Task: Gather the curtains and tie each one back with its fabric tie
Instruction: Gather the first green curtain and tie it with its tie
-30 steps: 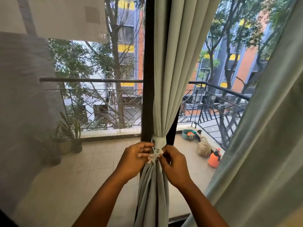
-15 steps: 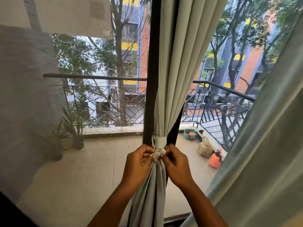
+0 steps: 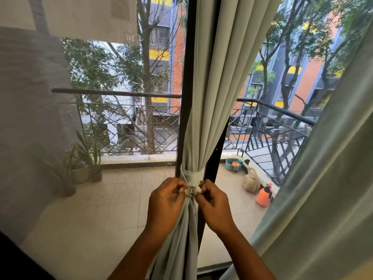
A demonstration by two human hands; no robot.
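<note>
Fabric tie [image 3: 192,177] | ends hidden in left hand [image 3: 166,201], right hand [image 3: 214,203]

Middle curtain [image 3: 210,98]: pale green, bunched tight at your window's dark post.
Fabric tie [image 3: 193,177]: same green, wrapped round the bunch.
Right curtain [image 3: 323,188]: hanging loose, not tied.

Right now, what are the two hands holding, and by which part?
Both hold the fabric tie wrapped round the gathered curtain: left hand and right hand each pinch one loose end at the knot.
</note>
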